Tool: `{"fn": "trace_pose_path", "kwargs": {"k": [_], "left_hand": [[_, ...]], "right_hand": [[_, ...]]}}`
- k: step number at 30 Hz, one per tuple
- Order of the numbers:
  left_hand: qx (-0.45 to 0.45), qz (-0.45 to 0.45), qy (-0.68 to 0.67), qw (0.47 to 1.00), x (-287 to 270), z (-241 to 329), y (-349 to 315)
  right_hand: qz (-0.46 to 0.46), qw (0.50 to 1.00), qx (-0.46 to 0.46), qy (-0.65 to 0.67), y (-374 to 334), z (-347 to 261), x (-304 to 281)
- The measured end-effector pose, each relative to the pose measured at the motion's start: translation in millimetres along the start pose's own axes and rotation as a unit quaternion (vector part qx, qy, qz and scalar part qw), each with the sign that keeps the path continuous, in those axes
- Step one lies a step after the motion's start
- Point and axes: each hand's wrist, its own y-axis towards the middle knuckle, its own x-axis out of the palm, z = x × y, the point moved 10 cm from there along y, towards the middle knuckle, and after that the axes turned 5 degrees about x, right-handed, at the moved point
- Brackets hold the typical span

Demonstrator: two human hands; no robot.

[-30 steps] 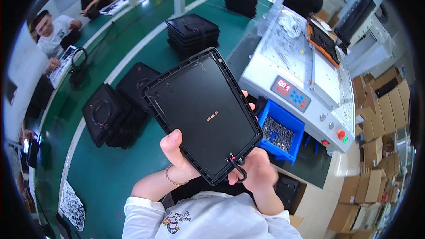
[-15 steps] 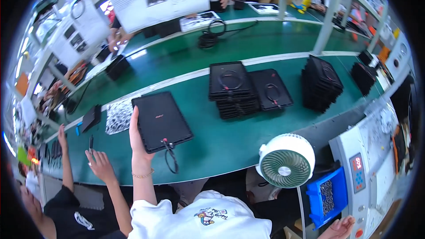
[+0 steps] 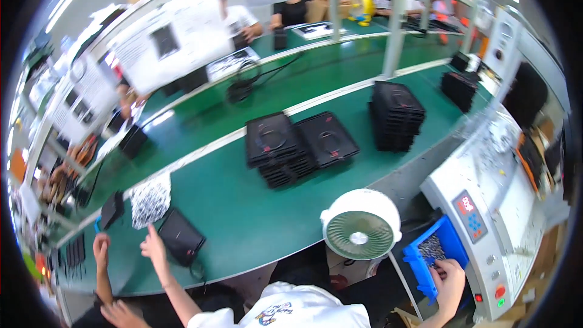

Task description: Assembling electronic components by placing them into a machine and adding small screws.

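My left hand is beside the left edge of a black flat case lying on the green bench, its fingers apart and a little blurred. Whether a fingertip touches the case is hard to see. A short black cable hangs from the case's near end. At the lower right, my right hand reaches into a blue bin, fingers drawn together over many small metal pieces, probably screws. What lies between those fingertips is too small to make out.
Black case stacks stand along the bench, beside a single case with a looped cable. A white fan sits at the near edge, left of a white machine. A co-worker's hand is close on my left.
My left hand has lowered the case from in front of me onto the bench and come off it. My right hand has moved into the blue bin. The whole view has turned.
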Motion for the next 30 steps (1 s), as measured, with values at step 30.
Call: {"fn": "trace_pose_path", "kwargs": {"k": [30], "left_hand": [[0.103, -0.496, 0.014, 0.862, 740, 187, -159]], "right_hand": [[0.139, 0.984, 0.028, 0.109, 3, 25, -4]]}}
